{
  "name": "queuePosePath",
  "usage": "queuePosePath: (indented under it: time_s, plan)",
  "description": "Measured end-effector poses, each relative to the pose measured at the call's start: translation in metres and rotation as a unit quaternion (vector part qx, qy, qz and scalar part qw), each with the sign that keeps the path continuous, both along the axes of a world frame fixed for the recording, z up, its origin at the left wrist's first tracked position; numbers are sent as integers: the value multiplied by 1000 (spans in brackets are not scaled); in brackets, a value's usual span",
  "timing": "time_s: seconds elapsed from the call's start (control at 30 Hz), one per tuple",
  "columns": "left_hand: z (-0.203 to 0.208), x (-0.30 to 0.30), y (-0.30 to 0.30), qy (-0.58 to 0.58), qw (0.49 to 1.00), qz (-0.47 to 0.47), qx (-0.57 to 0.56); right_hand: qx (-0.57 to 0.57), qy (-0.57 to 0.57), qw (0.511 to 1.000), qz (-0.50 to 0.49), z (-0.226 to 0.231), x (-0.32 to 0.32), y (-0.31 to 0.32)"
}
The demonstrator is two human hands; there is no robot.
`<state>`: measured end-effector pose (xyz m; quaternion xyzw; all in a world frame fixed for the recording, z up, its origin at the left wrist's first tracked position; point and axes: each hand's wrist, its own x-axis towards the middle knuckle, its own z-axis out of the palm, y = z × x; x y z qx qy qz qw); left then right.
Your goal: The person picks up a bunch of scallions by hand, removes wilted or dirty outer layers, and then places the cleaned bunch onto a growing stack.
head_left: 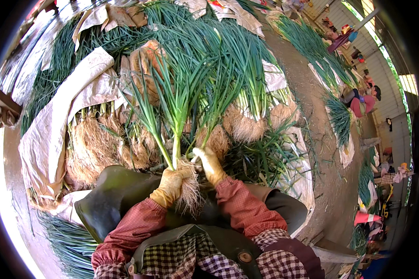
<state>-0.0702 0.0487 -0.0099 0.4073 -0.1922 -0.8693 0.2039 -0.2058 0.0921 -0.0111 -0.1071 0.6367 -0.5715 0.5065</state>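
The left hand (169,186), in a yellowish glove, is clenched round the base of a green onion bunch (179,109), just above its roots (190,188), so the pale root tuft hangs free below the fist and the leaves fan upward toward twelve o'clock, clear of the lap. The right hand (210,163), gloved alike, sits just beside it at two o'clock, fingers curled against the stalks near the root end; whether it pinches a leaf or only steadies the bunch I cannot tell. Both work over a dark apron (116,195) spread across the knees, likely to catch soil. Beyond, from ten to one o'clock, heaped onions (246,93) lie roots-first on pale sheeting (51,125), within reach.
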Motion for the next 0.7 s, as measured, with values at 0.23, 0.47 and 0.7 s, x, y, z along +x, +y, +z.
queuePosePath:
  time_s: [0.23, 0.47, 0.7]
  plan:
    - [14, 0, 1, -31, 992, -76, -92, 114, 150, 979, 80, -12, -57, -18]
    - [13, 4, 0, -38, 989, -97, -107, 240, 293, 900, 217, 16, -51, -15]
    - [-1, 0, 2, -91, 978, -74, -172, 260, 689, 398, 547, 45, -39, -21]
